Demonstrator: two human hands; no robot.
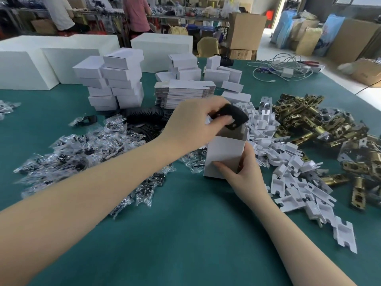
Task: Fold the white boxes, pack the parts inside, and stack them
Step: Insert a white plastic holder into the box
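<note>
A small white box (224, 153) stands upright on the green table with its top open. My right hand (245, 172) grips its lower right corner, thumb across the front face. My left hand (195, 124) holds a black plate (233, 116) over the box's open top, its lower edge at the opening. Something white shows between the fingers under the plate. Closed white boxes (115, 79) are stacked in columns at the back left, and a pile of flat unfolded boxes (185, 93) lies behind my left hand.
Bagged black parts (82, 153) lie spread at left, black plates (148, 118) behind them. White card inserts (288, 168) are heaped at right beside brass latches (321, 122). Large white cartons (51, 56) stand at the back, cables (282, 69) at far right. People stand beyond the table.
</note>
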